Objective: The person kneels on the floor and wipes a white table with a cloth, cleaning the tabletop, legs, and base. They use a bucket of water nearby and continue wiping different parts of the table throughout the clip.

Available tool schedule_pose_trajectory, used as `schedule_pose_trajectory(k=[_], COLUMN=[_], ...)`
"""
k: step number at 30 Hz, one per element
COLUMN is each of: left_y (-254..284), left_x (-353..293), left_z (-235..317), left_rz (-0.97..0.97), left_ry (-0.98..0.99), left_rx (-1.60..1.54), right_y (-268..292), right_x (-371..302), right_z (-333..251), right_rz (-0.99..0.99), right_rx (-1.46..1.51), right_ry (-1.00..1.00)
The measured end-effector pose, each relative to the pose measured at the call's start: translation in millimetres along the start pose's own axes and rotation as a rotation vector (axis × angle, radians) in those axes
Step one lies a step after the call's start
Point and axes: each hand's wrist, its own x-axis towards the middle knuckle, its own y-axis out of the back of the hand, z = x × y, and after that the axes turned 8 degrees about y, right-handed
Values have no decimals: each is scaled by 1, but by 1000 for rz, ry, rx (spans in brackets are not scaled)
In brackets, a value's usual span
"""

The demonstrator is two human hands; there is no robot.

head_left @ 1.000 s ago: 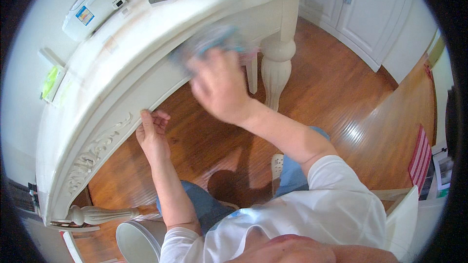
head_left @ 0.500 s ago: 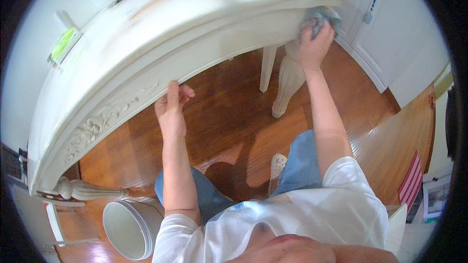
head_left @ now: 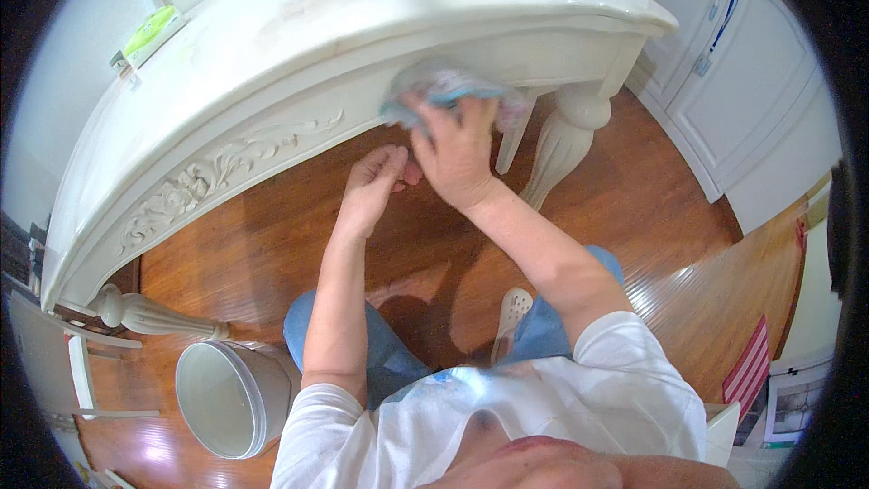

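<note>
A white dining table [head_left: 299, 23] with a curved, moulded edge and a carved apron [head_left: 204, 167] stands before me. My right hand [head_left: 457, 152] presses a crumpled grey-blue cloth [head_left: 444, 89] against the middle of the apron, its fingers spread over the cloth. The cloth is smeared by motion. Just below the apron's lower edge, close to the right wrist, is my left hand [head_left: 373, 183]. Its fingers are curled in and I see nothing in them; whether it touches the edge I cannot tell.
A white bucket [head_left: 276, 389] stands on the wooden floor [head_left: 208, 263] at my left, near a fluted table leg [head_left: 158, 315]. Another leg [head_left: 563, 145] is at the right. White cabinets [head_left: 738, 81] line the far right. A green-and-white packet [head_left: 152, 34] lies on the tabletop.
My right hand has swept the cloth leftward along the apron, from the right corner to the middle. My left hand has shifted right. The view has also turned a little.
</note>
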Motion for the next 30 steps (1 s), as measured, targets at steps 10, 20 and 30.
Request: schedule_pose_trajectory(k=[10,20,30], left_y=[18,-37,-39], left_x=[-18,-49,-66], left_z=[-4,26,26], left_rz=[-39,61,104], left_ry=[-29,-709,-398], left_rx=[282,355,-128], right_y=[18,51,86], right_x=[-38,-33,-38], right_z=[-1,-17,-21], right_rz=[-187,1,-554], right_rx=[1389,1847,1328], right_ry=[-868,-1011,-712])
